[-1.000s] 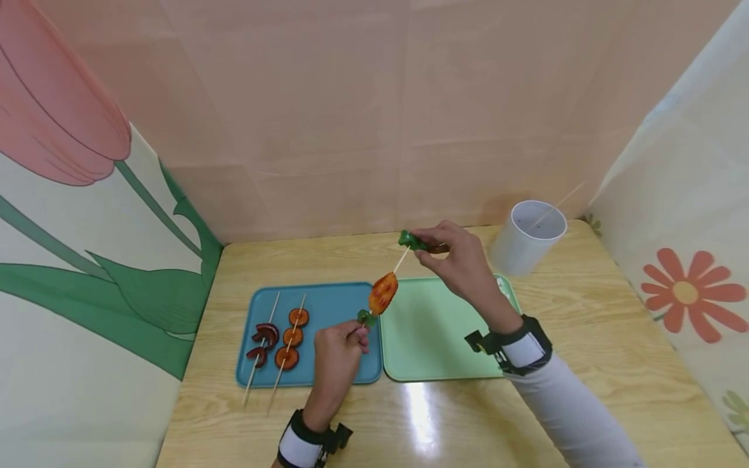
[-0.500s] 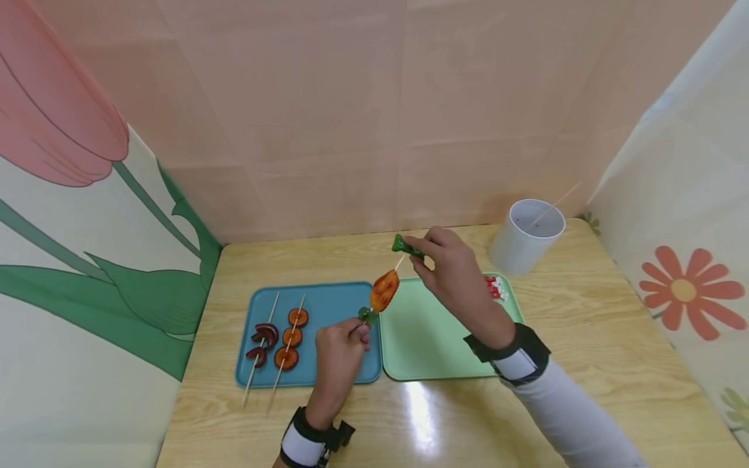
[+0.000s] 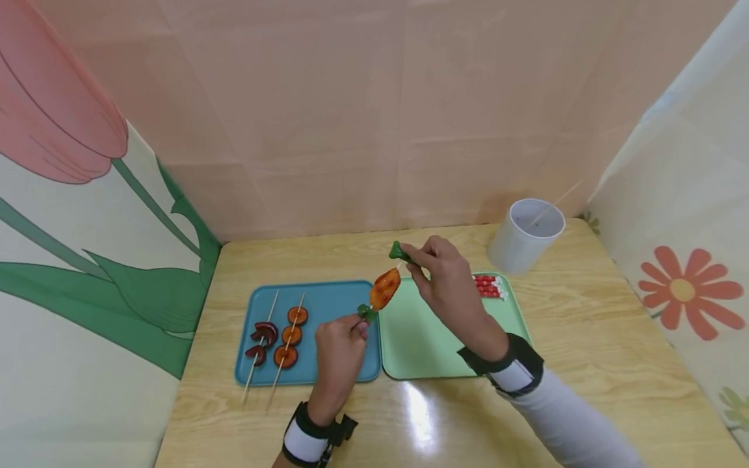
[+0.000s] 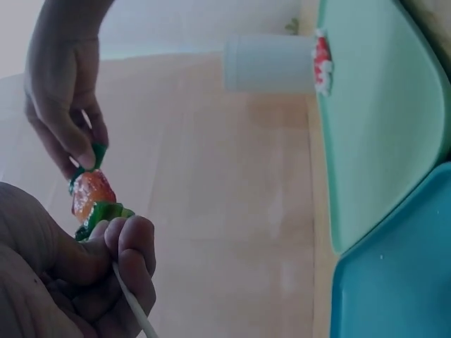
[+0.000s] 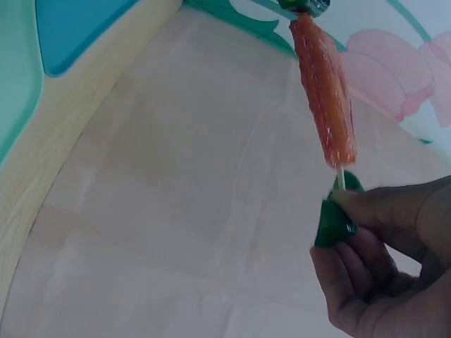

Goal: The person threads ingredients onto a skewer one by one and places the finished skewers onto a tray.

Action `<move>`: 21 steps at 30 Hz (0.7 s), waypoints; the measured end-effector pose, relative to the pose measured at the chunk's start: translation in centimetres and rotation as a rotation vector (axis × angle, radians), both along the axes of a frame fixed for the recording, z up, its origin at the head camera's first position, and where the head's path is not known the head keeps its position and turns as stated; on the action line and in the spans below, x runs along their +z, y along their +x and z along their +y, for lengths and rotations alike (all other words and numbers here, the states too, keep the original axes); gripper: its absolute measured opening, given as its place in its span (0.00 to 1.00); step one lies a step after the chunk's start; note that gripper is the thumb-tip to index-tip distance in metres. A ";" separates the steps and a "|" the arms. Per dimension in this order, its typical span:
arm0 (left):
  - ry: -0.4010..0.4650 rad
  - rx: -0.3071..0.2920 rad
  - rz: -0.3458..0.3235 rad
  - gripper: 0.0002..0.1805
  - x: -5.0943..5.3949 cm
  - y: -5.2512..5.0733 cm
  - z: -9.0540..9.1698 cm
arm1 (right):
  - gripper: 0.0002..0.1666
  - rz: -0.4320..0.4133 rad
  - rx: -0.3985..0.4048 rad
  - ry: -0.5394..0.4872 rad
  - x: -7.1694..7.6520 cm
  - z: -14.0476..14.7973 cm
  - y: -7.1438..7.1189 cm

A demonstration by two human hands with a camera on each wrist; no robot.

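My left hand (image 3: 341, 351) grips a thin wooden skewer (image 4: 132, 299) just below a glossy green pepper piece (image 3: 367, 312). Above that piece, a browned orange toy chicken wing (image 3: 385, 290) is threaded on the tilted skewer. Thumb and fingers of my right hand (image 3: 447, 289) pinch a second green pepper piece (image 3: 401, 252) at the skewer's upper end. In the right wrist view the bare stick runs from the wing (image 5: 325, 91) up to this pepper piece (image 5: 335, 224); how far it goes in is hidden.
On the blue tray (image 3: 336, 296) at left lie a sausage skewer (image 3: 264, 335) and a skewer of round orange slices (image 3: 292, 336). The green tray (image 3: 409, 364) holds red-and-white sticks (image 3: 490, 286). Behind it stands a white cup (image 3: 521, 244) with one skewer (image 3: 558, 203).
My right hand has come down and slightly left, bringing its pepper piece closer to the wing along the stick. The red-and-white sticks are now uncovered. My left hand stays almost still.
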State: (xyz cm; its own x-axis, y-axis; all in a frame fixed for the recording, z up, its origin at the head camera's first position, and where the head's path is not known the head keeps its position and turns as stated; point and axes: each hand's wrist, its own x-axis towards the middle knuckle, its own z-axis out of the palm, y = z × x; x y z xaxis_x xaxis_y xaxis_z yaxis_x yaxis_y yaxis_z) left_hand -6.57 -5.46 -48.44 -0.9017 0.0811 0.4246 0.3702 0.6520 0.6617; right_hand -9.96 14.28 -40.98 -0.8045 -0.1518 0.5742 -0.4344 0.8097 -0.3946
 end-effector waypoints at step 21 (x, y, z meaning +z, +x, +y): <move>0.165 0.057 -0.310 0.08 -2.3 -0.2 -2.4 | 0.18 -0.346 0.061 -0.175 -1.1 3.6 -1.2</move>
State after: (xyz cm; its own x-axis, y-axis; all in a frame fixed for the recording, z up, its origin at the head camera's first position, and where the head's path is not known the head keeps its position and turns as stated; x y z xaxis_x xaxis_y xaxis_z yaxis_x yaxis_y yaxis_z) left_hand -6.79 -7.89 -50.75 -0.9908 -0.0197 0.1336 0.1018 0.5409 0.8349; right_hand -11.11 17.87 -42.13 -0.9477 -0.1288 0.2920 -0.2964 0.6943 -0.6558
